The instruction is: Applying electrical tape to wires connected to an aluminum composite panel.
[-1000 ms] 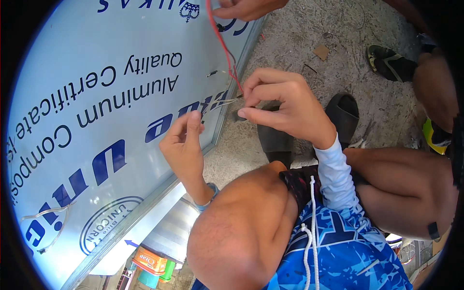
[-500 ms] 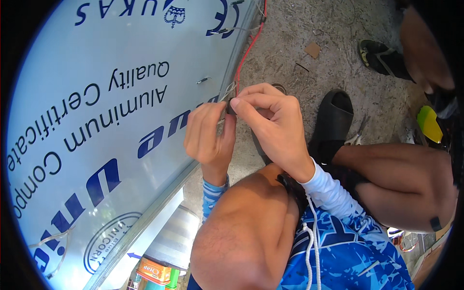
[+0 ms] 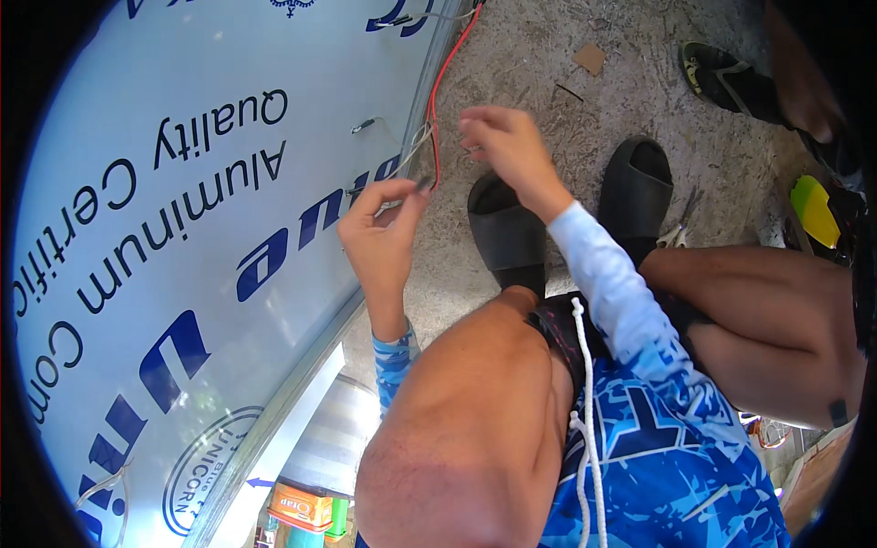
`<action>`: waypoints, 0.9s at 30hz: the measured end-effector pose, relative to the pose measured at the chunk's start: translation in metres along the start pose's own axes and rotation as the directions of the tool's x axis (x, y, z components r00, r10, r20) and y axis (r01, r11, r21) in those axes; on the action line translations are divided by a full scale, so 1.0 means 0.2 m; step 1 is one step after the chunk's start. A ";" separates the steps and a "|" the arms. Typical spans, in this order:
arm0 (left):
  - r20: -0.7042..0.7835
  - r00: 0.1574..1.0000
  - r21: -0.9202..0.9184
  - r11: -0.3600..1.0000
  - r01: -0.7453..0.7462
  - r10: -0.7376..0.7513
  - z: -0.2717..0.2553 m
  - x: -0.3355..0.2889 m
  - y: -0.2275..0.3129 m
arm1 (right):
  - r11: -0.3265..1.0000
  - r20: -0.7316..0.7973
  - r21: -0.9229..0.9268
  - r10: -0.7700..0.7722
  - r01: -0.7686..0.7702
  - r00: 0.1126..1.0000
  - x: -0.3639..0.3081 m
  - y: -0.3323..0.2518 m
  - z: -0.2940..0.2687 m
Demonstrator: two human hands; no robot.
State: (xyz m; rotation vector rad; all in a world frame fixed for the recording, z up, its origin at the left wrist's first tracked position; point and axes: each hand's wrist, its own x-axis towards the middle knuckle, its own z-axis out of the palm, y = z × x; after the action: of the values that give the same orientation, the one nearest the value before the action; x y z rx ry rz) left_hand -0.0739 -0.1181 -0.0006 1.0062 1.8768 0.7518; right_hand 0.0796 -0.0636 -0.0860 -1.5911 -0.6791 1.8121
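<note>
Closest, my bare left knee (image 3: 448,393) is jutting up. Just past it, my left hand (image 3: 382,233) is pinching a small dark piece (image 3: 424,184) between thumb and index fingertip, where the red wire (image 3: 437,100) is hanging down beside the edge of the pale panel (image 3: 210,219). My right hand (image 3: 510,151) is hovering to the right, apart from the wire, fingers loosely curved; whether they are gripping anything tiny I cannot tell. I am judging this wire light and limp, its end likely the fragile spot, so I am favouring a fingertip hold on the dark piece over tugging the slack. Pale strands (image 3: 418,142) are running close by. Farther off, another person's sandalled foot (image 3: 735,89) is resting on the rough floor (image 3: 539,46).
</note>
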 end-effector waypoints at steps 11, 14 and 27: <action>-0.233 0.962 -0.534 0.846 -0.006 -0.140 0.18 0.13 -0.03 | 0.998 0.033 0.058 -0.025 0.023 0.999 0.11 0.08 0.11; -0.306 0.938 -0.561 0.827 -0.039 -0.163 0.23 0.15 -0.04 | 0.979 0.236 0.186 0.037 -0.082 0.971 0.07 0.02 0.00; -0.165 0.970 -0.663 0.748 0.026 -0.180 0.27 0.14 -0.03 | 0.914 0.408 0.401 -0.118 -0.062 0.905 0.03 0.03 -0.08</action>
State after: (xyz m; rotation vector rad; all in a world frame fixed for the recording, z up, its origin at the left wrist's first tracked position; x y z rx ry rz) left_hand -0.0361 -0.0914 -0.0411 0.3658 1.6193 1.3793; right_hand 0.0946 -0.0629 -0.0967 -0.9145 -0.4604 2.1345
